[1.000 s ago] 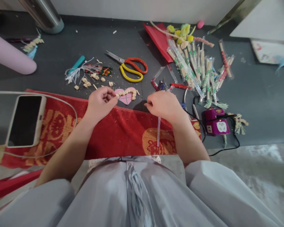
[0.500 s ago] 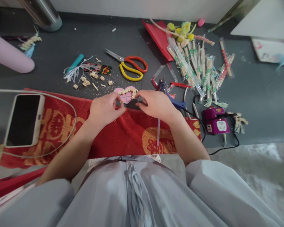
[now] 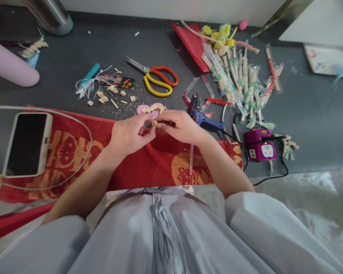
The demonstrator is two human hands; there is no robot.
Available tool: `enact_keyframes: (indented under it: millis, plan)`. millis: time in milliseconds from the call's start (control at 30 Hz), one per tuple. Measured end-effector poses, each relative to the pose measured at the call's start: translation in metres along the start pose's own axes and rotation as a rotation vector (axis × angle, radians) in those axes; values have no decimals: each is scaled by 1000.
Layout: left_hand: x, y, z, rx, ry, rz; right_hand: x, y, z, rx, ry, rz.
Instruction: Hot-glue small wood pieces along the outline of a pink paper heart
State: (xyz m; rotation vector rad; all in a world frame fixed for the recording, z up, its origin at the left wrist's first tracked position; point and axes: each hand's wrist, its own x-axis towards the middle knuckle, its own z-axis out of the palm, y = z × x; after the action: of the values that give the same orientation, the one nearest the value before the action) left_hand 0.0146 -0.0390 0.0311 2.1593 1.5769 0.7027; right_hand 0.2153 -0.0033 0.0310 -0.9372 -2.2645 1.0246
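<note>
Between the fingertips of both hands is a small cluster of short wooden stick pieces (image 3: pixel 154 123). My left hand (image 3: pixel 130 134) pinches it from the left, and my right hand (image 3: pixel 178 125) closes on it from the right. Just behind my fingers lies a pink heart-shaped card (image 3: pixel 143 108), partly hidden by the hands. Small pale wooden pieces (image 3: pixel 157 108) line the upper part of the heart. Right of my right hand rests a blue glue gun (image 3: pixel 207 121), with a clear glue stick (image 3: pixel 191 160) on the red cloth (image 3: pixel 148 167) nearby.
Orange-and-yellow scissors (image 3: pixel 160 80) lie behind the heart. Wood bits (image 3: pixel 103 97) and white threads (image 3: pixel 88 88) are to their left. Wrapped chopsticks (image 3: pixel 234 76) pile up at the right, near a purple power socket (image 3: pixel 261 145) with cords. A phone (image 3: pixel 28 144) lies left.
My hands have come together in front of the heart, and the right hand has moved left to the small wooden cluster. More of the heart is now covered.
</note>
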Motion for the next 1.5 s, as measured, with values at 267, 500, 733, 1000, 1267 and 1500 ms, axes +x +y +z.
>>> enact_keyframes:
  millis: [267,500,733,1000,1267,1500]
  plan:
    - [-1,-1,1,-95,46,38,1,-4,-2,124,-37,-16]
    - [-2,0,1,-115,58,33,1,-7,-3,59,-59,11]
    - [4,-3,13,-17,23,-84,-4,-3,-12,-306,136,225]
    - [16,2,26,153,-119,-129,0,-10,-3,-570,-9,446]
    - [19,-3,28,184,-133,-85,3,-13,4,-609,-118,470]
    - [24,-3,28,284,-148,-57,5,-15,3,-618,-159,489]
